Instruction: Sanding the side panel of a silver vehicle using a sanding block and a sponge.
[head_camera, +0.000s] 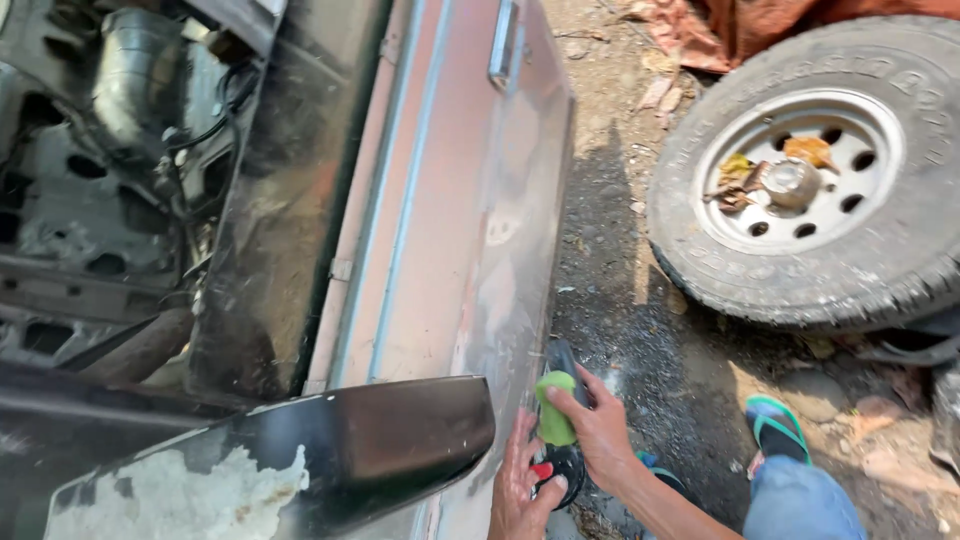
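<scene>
Right hand (600, 430) grips the green handle (555, 408) of a black power tool (563, 420) (pressed against the car door (450, 200)); left hand (518, 490) clasps its lower end.

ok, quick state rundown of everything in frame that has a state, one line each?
power tool: black with a green grip, held against the door panel
right hand: gripping the tool's green handle
left hand: on the tool's lower end, by a red part
door panel: bare, sanded, patchy
door handle: mounted, flush
wheel: lying flat on the dirt, dry leaves in the hub
flip-flop: worn on a foot
</scene>
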